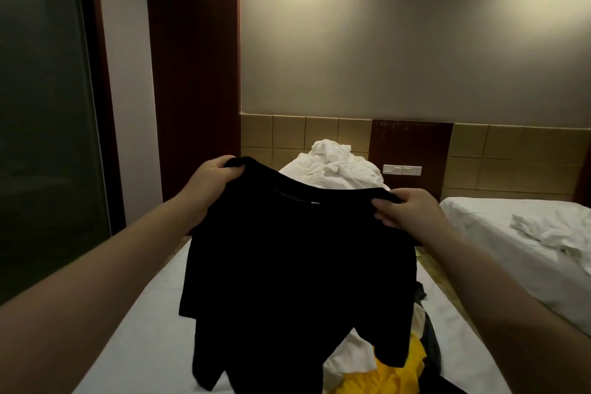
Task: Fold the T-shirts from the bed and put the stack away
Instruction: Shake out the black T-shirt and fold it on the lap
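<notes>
T-shirt: I see a black T-shirt [297,253], matte soft knit, held up in the air over the bed [144,329], hanging limp with its hem uneven.
Left hand [211,182]: fingers curled round one shoulder of the shirt.
Right hand [406,211]: thumb and fingers pinching the other shoulder.
Pile: a crumpled yellow garment [383,377] and a white garment [348,358] on the smooth white sheet below the hem.
Beyond: rumpled white bedding [339,166] heaped against the square-panelled headboard [511,150].
</notes>
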